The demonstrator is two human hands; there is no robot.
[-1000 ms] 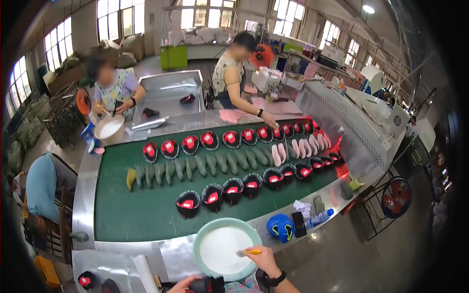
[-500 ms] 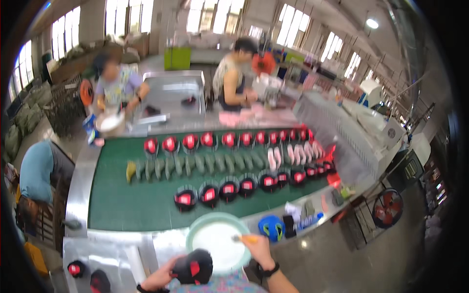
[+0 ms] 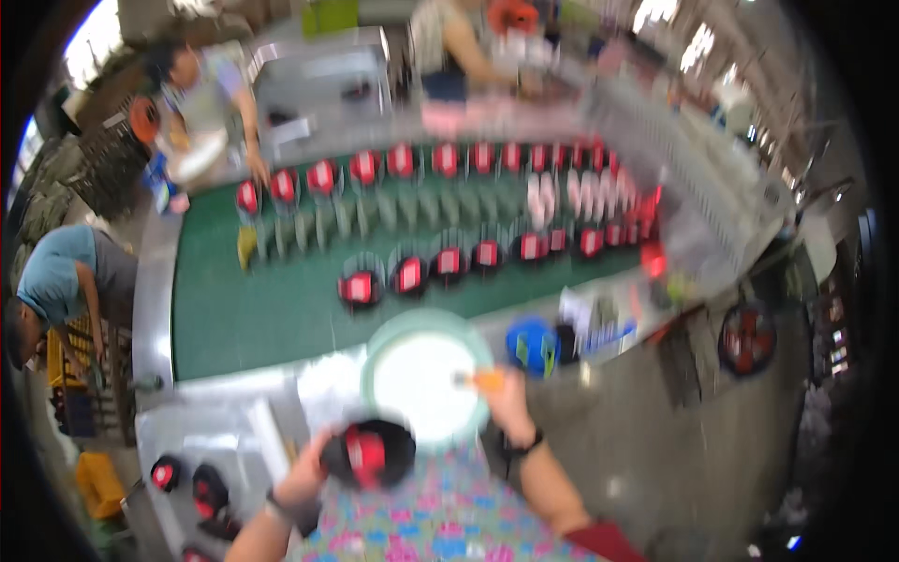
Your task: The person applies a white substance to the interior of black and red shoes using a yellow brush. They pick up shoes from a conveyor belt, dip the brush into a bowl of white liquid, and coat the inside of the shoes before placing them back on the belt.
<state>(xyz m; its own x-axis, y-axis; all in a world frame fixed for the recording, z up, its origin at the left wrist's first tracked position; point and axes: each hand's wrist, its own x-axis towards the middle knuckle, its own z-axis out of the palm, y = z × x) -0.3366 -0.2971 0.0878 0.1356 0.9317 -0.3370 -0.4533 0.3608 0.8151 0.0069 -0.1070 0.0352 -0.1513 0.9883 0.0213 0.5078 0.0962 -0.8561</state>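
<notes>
Left hand (image 3: 304, 476): its grip is closed on a black shoe upper with a red insert (image 3: 367, 452), held just below the pale green bowl (image 3: 426, 375) and above the person's patterned apron (image 3: 440, 525). Right hand (image 3: 506, 401): its grip is closed on an orange-handled brush (image 3: 479, 379), the handle reaching in over the right rim of the bowl; the tip is blurred and contact with the white contents cannot be confirmed. A dark band sits on the right wrist.

The bowl stands on the steel desk (image 3: 215, 426) at the near edge of the green conveyor belt (image 3: 281, 309). Just right of the bowl lies a blue round object (image 3: 532, 345) (its kind is not discernible owing to motion blur). Left of the bowl, at the desk's lower corner, lie further black-and-red uppers (image 3: 192, 480).

Beyond the bowl, the belt carries two rows of the same uppers (image 3: 448, 262), with pale soles between them. At the far side of the belt two other persons work; a third, in a teal shirt (image 3: 56, 276), bends over well left of the bowl.
</notes>
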